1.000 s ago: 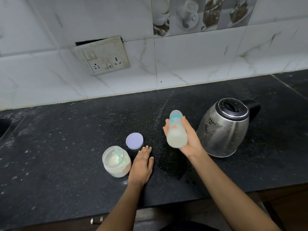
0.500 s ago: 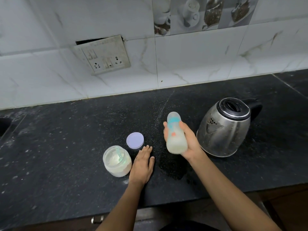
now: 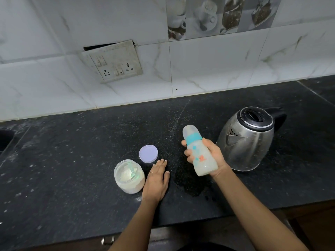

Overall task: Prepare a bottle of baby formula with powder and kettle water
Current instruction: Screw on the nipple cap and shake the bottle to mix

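My right hand (image 3: 213,157) grips a baby bottle (image 3: 198,151) with a teal collar and clear cap, held above the counter and tilted with its top toward the wall; milky liquid fills its lower part. My left hand (image 3: 156,179) rests flat on the black counter (image 3: 72,160), fingers straight. Just left of it stands an open jar of white powder (image 3: 129,176) with a pale green scoop inside. The jar's lilac lid (image 3: 148,153) lies flat behind my left fingertips. A steel kettle (image 3: 246,140) with a black lid stands right of the bottle.
A tiled wall with a loose switch-and-socket plate (image 3: 113,61) runs behind the counter. A dark sink opening (image 3: 4,140) shows at the far left edge. A wet patch (image 3: 190,183) darkens the counter beneath the bottle. The counter's front edge runs across near my forearms.
The bottle in my right hand has swung from lying nearly end-on toward me to a more upright tilt. My left hand has stayed flat on the counter.
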The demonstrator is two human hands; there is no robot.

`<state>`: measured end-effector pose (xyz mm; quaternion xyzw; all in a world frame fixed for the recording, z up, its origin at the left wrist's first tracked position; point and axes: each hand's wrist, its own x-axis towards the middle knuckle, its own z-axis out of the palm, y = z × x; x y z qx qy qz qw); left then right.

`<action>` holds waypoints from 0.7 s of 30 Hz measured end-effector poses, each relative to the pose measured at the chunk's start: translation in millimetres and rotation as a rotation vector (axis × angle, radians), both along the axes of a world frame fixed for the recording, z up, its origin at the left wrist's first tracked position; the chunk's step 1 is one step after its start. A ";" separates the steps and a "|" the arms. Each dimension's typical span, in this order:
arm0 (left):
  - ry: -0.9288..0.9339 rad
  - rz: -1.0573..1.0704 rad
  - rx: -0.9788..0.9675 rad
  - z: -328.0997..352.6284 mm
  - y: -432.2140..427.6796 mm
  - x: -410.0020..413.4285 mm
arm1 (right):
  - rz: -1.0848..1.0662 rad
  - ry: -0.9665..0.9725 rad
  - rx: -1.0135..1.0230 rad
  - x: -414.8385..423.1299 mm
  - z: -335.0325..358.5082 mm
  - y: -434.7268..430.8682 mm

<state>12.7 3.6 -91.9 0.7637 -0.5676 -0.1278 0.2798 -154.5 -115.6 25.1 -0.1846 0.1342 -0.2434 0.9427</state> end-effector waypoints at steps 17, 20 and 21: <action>0.008 -0.005 0.007 2.2 0.5 -0.3 | -0.126 -0.043 0.077 12.0 11.7 0.1; 0.009 -0.005 0.009 1.9 1.5 0.0 | -0.222 -0.025 0.104 13.8 13.8 -4.3; 0.008 -0.009 0.008 1.5 1.6 0.3 | -0.164 -0.034 0.090 12.7 16.2 -3.2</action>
